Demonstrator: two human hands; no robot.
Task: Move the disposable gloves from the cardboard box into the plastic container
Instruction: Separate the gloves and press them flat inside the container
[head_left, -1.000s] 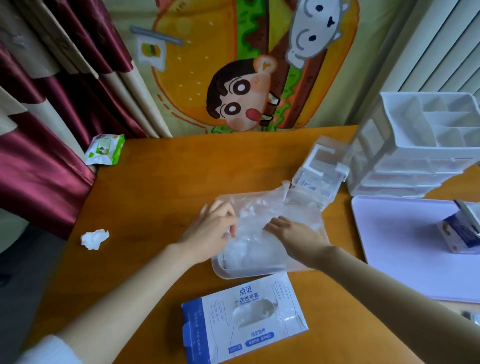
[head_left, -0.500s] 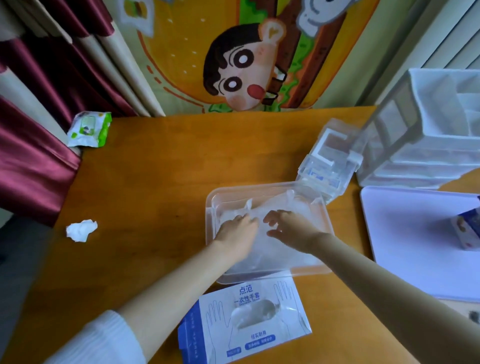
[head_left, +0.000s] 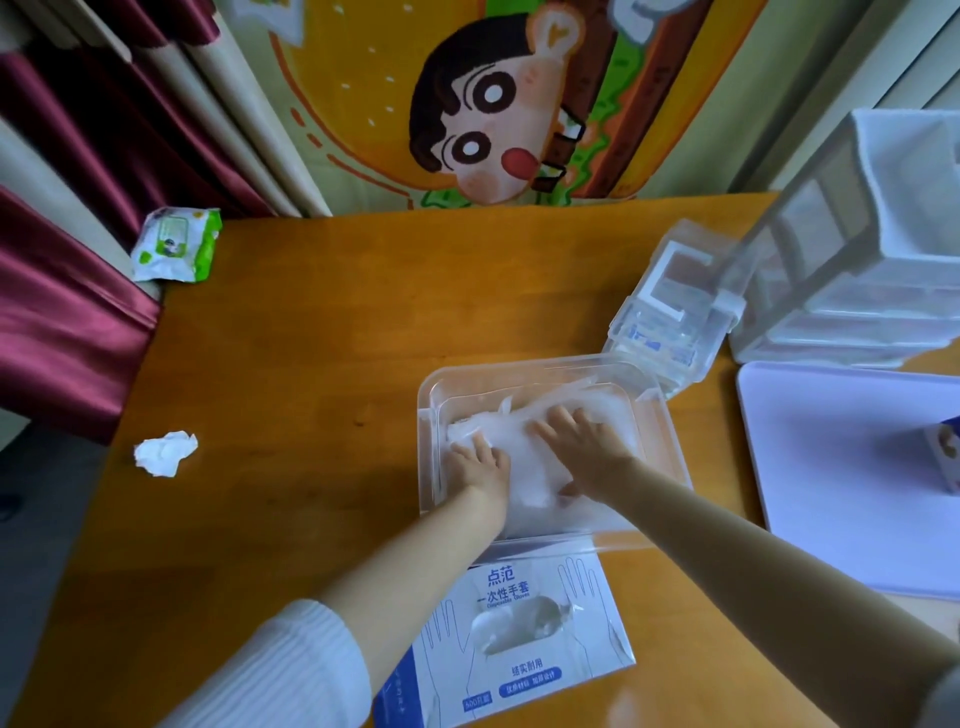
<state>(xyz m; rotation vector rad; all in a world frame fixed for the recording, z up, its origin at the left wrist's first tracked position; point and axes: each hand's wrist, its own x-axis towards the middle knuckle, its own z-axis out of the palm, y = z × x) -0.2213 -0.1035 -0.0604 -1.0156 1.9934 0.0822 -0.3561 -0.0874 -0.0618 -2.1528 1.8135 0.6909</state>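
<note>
A clear plastic container (head_left: 670, 415) stands at the table's middle with a pile of thin clear disposable gloves (head_left: 530, 457) inside it. My left hand (head_left: 480, 462) lies on the left part of the pile, fingers flat. My right hand (head_left: 582, 447) presses on the right part with spread fingers. The white and blue cardboard glove box (head_left: 519, 639) lies flat just in front of the container, between my forearms, and some gloves show in its oval opening.
The container's clear lid (head_left: 670, 306) leans at its far right corner. A white drawer organiser (head_left: 857, 270) stands at the right, a pale tray (head_left: 841, 467) in front of it. A wipes pack (head_left: 174, 244) and a crumpled tissue (head_left: 165, 452) lie at the left.
The gloves stuck up above the container's rim a second ago; now both hands have pushed them down flat inside it. The view has tilted down and closer.
</note>
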